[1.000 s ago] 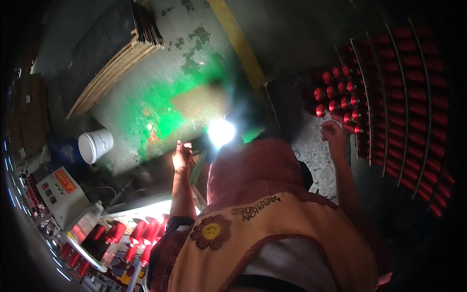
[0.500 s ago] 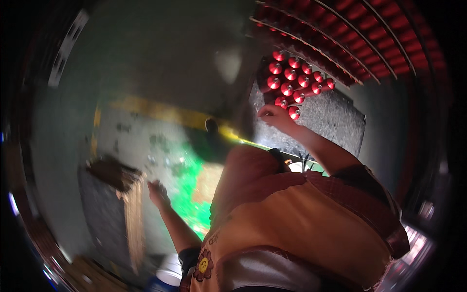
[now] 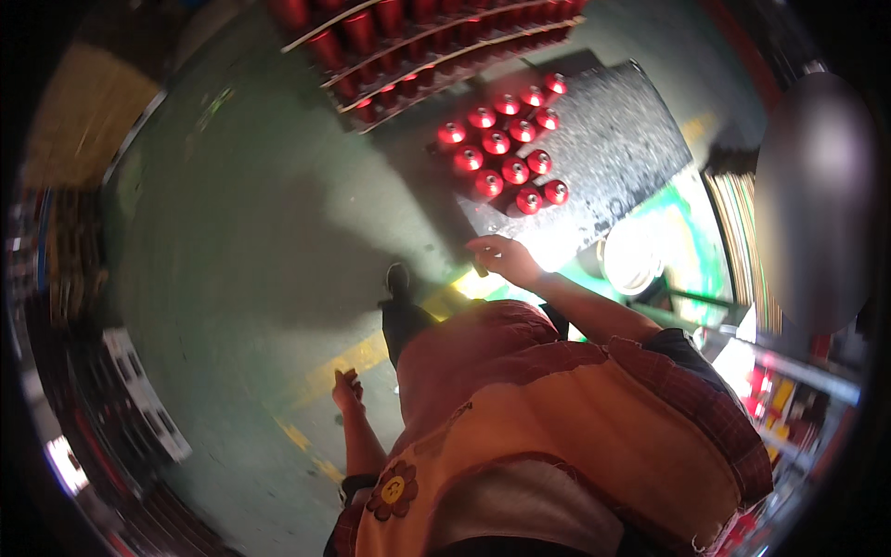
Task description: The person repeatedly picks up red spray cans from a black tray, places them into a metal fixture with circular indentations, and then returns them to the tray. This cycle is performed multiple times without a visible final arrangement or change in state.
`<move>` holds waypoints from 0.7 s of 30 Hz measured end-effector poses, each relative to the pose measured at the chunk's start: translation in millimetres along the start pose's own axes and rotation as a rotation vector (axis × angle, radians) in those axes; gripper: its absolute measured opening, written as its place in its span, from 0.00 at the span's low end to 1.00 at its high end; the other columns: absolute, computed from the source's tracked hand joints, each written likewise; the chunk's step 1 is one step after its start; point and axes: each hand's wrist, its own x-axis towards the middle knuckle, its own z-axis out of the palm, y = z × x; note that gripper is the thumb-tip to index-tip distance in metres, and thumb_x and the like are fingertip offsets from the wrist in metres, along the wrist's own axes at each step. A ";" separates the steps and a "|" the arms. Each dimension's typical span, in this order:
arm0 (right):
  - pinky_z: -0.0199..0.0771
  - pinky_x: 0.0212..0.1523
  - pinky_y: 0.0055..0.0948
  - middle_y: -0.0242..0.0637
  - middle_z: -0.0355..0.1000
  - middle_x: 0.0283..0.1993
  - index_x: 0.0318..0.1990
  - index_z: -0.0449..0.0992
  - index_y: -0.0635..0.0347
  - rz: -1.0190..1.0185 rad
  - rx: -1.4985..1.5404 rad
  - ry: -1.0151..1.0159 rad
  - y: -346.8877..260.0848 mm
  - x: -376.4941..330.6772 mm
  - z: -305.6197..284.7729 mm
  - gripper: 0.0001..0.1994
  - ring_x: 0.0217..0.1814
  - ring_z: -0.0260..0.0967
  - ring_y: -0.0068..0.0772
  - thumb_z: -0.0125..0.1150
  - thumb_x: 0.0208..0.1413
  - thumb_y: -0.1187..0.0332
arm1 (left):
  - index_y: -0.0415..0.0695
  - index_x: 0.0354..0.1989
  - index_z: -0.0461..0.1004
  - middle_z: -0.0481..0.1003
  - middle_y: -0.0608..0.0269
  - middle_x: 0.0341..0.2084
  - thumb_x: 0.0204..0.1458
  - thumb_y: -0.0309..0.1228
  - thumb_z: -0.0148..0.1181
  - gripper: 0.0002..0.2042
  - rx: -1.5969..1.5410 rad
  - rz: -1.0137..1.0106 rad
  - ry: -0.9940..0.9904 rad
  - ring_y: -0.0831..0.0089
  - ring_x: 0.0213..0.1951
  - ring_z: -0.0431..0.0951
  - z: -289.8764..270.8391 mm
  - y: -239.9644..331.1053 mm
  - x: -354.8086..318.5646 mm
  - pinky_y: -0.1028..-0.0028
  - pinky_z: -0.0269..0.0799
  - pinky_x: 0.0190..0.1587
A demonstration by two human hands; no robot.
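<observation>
My right hand [image 3: 506, 261] hovers just off the near edge of a grey speckled tabletop [image 3: 624, 130], fingers loosely bent and apart. Nothing shows clearly in it. On the left half of that surface stand several shiny red domed pieces [image 3: 496, 141] with small silvery tips, beyond my right hand and not touched by it. Low at my left side hangs my left hand [image 3: 348, 388], its fingers half curled but apart, holding nothing that I can see. Below it lies the green floor.
A rack [image 3: 436, 45] with tiers of red pieces stands beyond the tabletop. A white bucket-like container [image 3: 631, 258] sits right of my right hand, near stacked sheets [image 3: 733, 227]. A yellow line [image 3: 348, 364] crosses the floor [image 3: 241, 251]. Dark racking [image 3: 139, 390] stands far left.
My view has turned, so the rack and tabletop sit farther left in the picture. The stack of boards at lower left has left view. Both hands still hang free of the red pieces.
</observation>
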 end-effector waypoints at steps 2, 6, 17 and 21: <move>0.72 0.50 0.30 0.33 0.77 0.34 0.57 0.75 0.55 -0.013 0.024 0.143 10.3 -2.3 6.9 0.20 0.41 0.73 0.29 0.62 0.56 0.68 | 0.43 0.32 0.80 0.74 0.71 0.20 0.61 0.50 0.51 0.22 0.198 0.164 -0.136 0.82 0.18 0.67 54.4 74.6 38.3 0.80 0.59 0.19; 0.69 0.57 0.34 0.41 0.74 0.51 0.58 0.75 0.51 0.047 -0.114 0.443 49.4 -5.0 1.0 0.23 0.54 0.70 0.35 0.66 0.52 0.68 | 0.44 0.39 0.81 0.77 0.65 0.27 0.60 0.48 0.54 0.19 0.797 0.571 -0.536 0.79 0.23 0.70 203.0 197.7 73.3 0.77 0.65 0.26; 0.58 0.68 0.53 0.55 0.40 0.75 0.64 0.66 0.26 0.365 -0.631 0.720 220.1 123.4 -35.3 0.37 0.72 0.45 0.63 0.72 0.43 0.66 | 0.67 0.61 0.70 0.49 0.60 0.72 0.46 0.28 0.68 0.32 1.301 1.611 -1.081 0.49 0.67 0.55 573.8 159.3 34.5 0.59 0.58 0.66; 0.56 0.68 0.56 0.56 0.44 0.73 0.61 0.70 0.27 0.074 -0.532 0.832 268.1 156.6 -48.9 0.35 0.71 0.46 0.64 0.72 0.43 0.67 | 0.66 0.55 0.76 0.54 0.55 0.70 0.42 0.25 0.68 0.29 1.236 1.719 -1.040 0.48 0.66 0.57 626.2 114.2 56.7 0.56 0.57 0.66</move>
